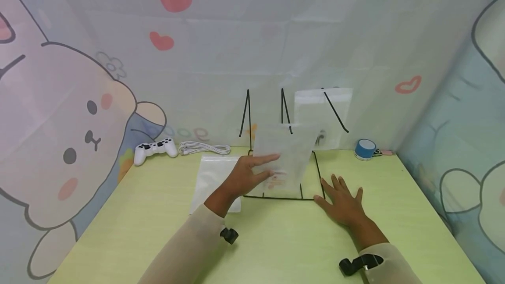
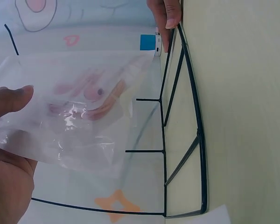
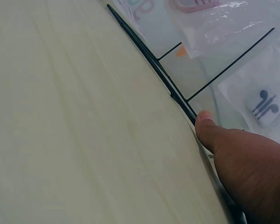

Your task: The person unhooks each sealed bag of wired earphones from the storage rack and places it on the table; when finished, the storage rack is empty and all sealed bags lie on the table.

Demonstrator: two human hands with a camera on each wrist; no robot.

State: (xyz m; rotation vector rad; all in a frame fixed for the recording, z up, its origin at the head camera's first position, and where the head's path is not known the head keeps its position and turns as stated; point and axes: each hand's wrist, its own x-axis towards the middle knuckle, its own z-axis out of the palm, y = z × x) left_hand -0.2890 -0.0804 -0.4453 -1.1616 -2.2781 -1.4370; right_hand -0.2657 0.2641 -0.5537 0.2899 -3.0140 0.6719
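Observation:
My left hand (image 1: 246, 176) holds a clear zip bag (image 1: 289, 148) in front of the middle hook of a black wire stand (image 1: 284, 198). Inside the bag is a pinkish item (image 2: 91, 112), its exact shape blurred by the plastic. In the left wrist view, part of the left hand shows through the bag. My right hand (image 1: 343, 203) rests with spread fingers at the stand's front right corner; its thumb (image 3: 206, 122) touches the base wire. A second bag (image 1: 335, 113), with dark earphones (image 3: 265, 103) inside, hangs at the stand's right hook.
Another zip bag (image 1: 213, 172) lies on the table (image 1: 276, 240) left of the stand. Farther back are a white game controller (image 1: 155, 149) and a coiled white cable (image 1: 203, 147). A blue tape roll (image 1: 365, 149) stands at the back right. A printed cloth (image 1: 236, 56) hangs behind the table.

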